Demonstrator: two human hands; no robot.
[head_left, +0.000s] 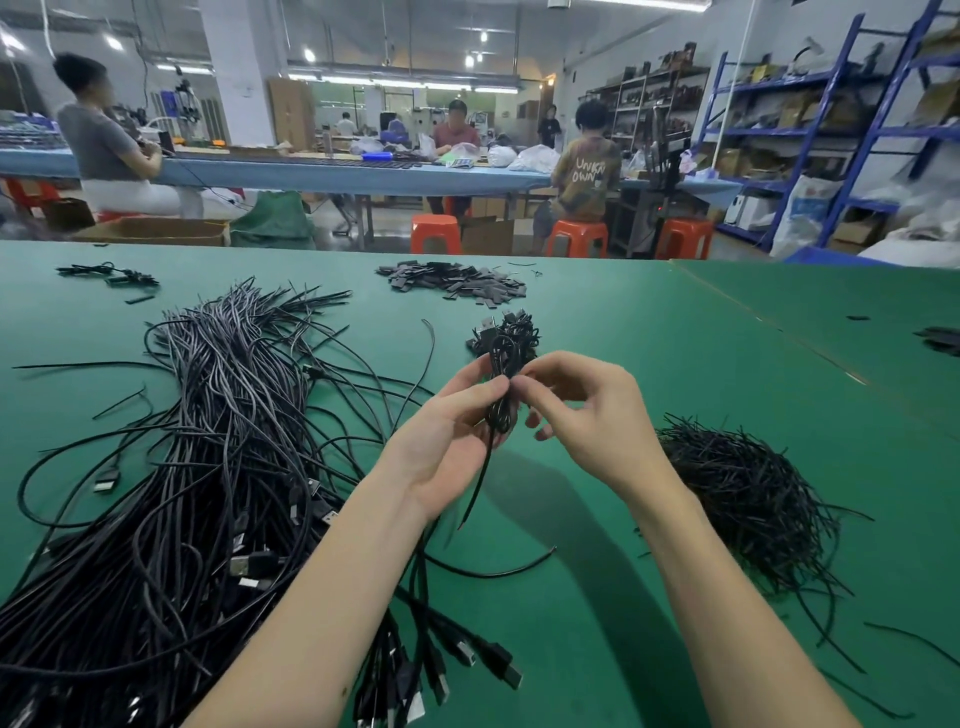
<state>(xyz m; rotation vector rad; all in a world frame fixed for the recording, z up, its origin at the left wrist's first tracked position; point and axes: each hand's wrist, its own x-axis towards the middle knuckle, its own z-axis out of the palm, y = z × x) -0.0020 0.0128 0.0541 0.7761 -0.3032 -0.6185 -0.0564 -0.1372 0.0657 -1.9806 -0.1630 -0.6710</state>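
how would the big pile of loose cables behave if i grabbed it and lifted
Probably floppy: the cables lie in slack curves on the table. Likely to tangle and drag along together, since strands cross everywhere. Their plugs may snag.

A single wide-angle camera is sitting on the person's head, facing forward and down over the bench. It is viewing the left hand and right hand from close by, at mid-frame, with the workshop stretching beyond.
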